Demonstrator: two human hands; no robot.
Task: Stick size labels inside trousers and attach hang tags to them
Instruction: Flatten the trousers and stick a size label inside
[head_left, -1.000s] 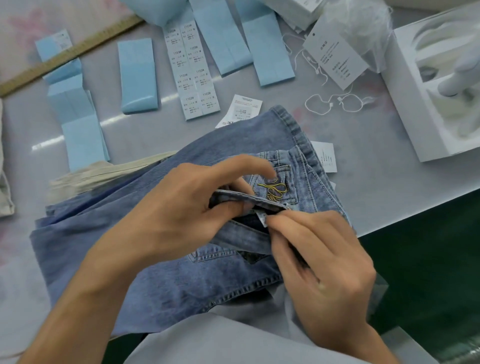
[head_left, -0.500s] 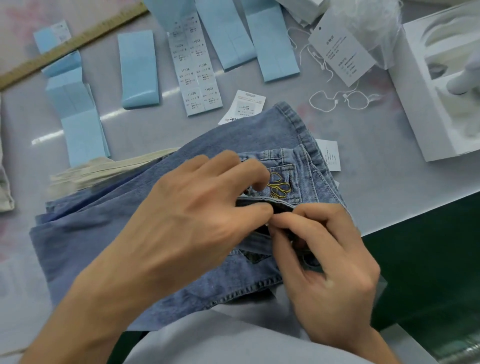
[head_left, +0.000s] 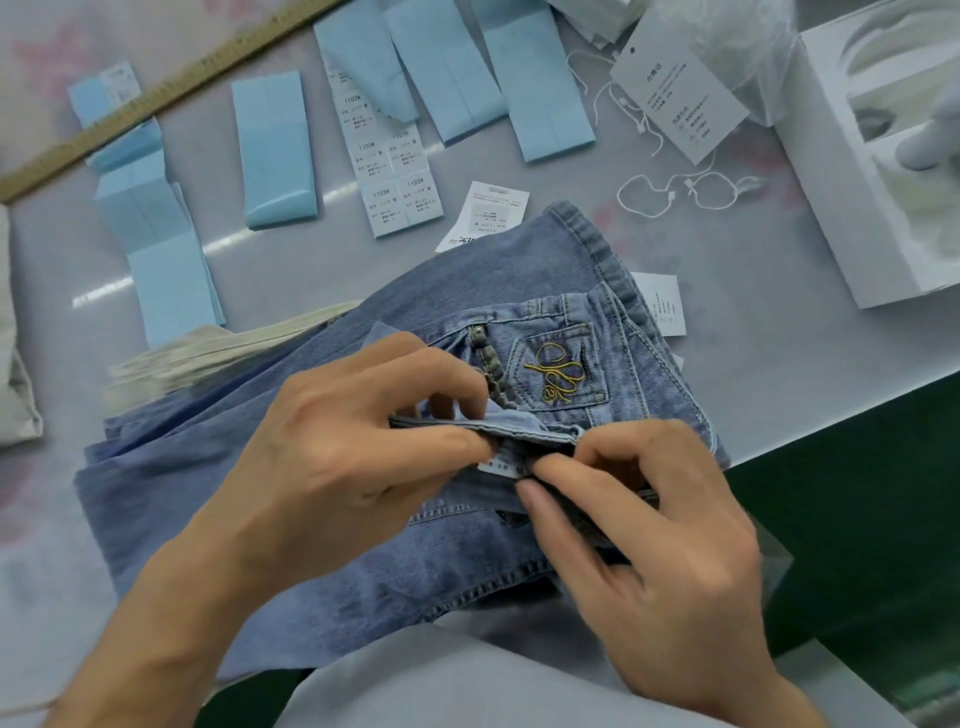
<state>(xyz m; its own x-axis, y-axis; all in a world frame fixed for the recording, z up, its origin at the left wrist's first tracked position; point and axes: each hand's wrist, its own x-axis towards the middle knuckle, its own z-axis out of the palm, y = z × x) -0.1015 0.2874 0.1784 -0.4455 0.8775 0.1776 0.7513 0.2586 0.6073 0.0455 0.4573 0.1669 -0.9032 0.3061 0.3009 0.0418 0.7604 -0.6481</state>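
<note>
Both hands' grip — waistband (head_left: 524, 428), size label (head_left: 501, 464)

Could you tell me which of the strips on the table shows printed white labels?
The label sheet in the middle; the blue strips around it look blank.

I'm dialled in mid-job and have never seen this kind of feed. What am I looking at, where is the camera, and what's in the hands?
There is no machine: a person works bare-handed, filmed by a camera on their head looking down. The left hand pinches the waistband of the jeans open, and the right hand pinches a small white size label just under that edge. On the table lie blue backing strips, a sheet of printed labels, a hang tag with white strings, a wooden ruler and a white box.
</note>
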